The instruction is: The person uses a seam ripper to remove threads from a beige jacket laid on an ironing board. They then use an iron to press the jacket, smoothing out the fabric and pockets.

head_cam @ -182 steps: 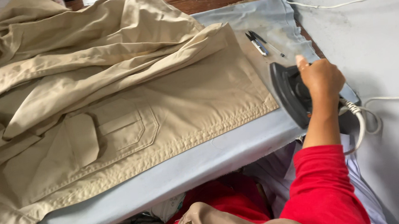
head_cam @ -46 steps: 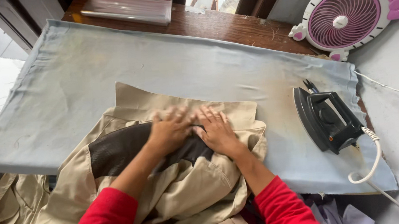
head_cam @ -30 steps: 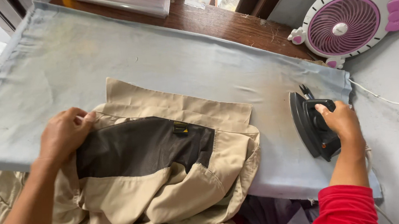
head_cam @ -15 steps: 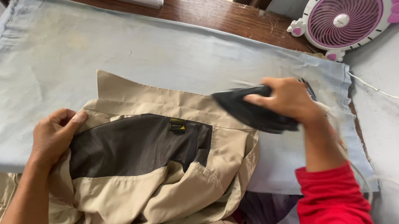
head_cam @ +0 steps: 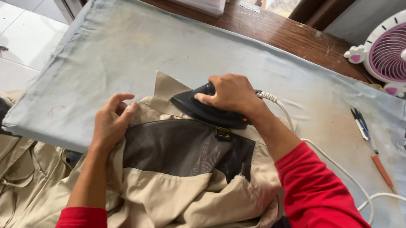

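Your right hand (head_cam: pixel 232 94) had its fingers (head_cam: pixel 206 98) wrapped around the handle of the black iron (head_cam: pixel 207 112), whose soleplate rested on the collar edge of the beige jacket (head_cam: pixel 180 196), nose aimed toward ten o'clock. Your left hand (head_cam: pixel 110 123) lay at nine o'clock from the iron, fingers (head_cam: pixel 121 98) loosely curled and pinning the jacket's fabric flat, thumb against the collar. Just below the iron, at six o'clock, the dark mesh lining (head_cam: pixel 181 149) lay spread open with a small label at its upper edge. The jacket sat on the pale blue cloth covering the surface (head_cam: pixel 112 49). A white cord (head_cam: pixel 330 162) ran from the iron toward four o'clock. At three o'clock lay small snips (head_cam: pixel 361 123) and an orange pencil (head_cam: pixel 382 170); a pink fan (head_cam: pixel 399 52) stood at two o'clock.
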